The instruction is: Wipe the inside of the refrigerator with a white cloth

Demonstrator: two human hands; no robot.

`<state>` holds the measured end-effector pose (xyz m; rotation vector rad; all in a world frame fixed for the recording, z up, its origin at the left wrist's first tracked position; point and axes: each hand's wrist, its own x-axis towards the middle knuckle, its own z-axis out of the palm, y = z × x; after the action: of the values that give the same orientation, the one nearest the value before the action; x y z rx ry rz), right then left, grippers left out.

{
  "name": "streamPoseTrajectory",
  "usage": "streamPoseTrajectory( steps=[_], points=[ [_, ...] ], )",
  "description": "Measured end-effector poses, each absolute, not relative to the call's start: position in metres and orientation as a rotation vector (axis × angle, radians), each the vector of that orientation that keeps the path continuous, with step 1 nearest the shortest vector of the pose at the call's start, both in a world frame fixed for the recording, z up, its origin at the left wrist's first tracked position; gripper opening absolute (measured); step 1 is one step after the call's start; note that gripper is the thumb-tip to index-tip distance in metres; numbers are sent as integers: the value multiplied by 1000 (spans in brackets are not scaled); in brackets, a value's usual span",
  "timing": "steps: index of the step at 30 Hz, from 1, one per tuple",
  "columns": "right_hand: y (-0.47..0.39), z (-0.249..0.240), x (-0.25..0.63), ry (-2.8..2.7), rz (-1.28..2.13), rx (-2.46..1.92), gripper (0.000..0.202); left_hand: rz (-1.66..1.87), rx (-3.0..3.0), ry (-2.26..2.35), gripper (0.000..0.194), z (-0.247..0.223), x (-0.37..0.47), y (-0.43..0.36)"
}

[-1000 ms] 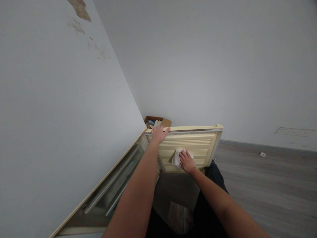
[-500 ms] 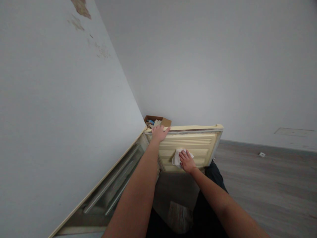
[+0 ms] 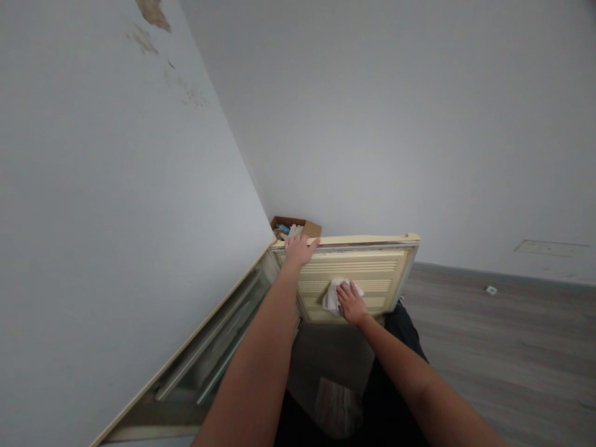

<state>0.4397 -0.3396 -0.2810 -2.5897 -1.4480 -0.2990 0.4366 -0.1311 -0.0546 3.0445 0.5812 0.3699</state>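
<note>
My left hand (image 3: 299, 250) grips the top edge of an open cream refrigerator door (image 3: 367, 266), its fingers over the rim and the thumb stretched along it. Lower down, my right hand (image 3: 351, 302) presses a white cloth (image 3: 331, 297) against the ribbed inner panel of that door. Part of the cloth is hidden under the fingers. To the left of my left forearm the refrigerator's inside (image 3: 209, 347) shows, with pale shelf-like bars across it.
Behind the door's hinge side stands a cardboard box (image 3: 313, 230) with gloves and other items. A small white object (image 3: 490, 290) lies on the grey wood floor (image 3: 503, 347) at right. Walls rise behind and at left, the left one with peeling patches (image 3: 153, 13). My dark-clothed legs are below.
</note>
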Motion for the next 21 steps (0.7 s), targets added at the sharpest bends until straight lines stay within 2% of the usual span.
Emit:
streamPoseTrajectory(
  steps=[7, 21],
  points=[
    [-338, -288, 442, -1455, -352, -2582, 55, 366, 3040, 587, 67, -55, 438, -131],
    [-338, -280, 438, -1416, -245, -2576, 55, 384, 3036, 594, 67, -57, 438, -131]
  ],
)
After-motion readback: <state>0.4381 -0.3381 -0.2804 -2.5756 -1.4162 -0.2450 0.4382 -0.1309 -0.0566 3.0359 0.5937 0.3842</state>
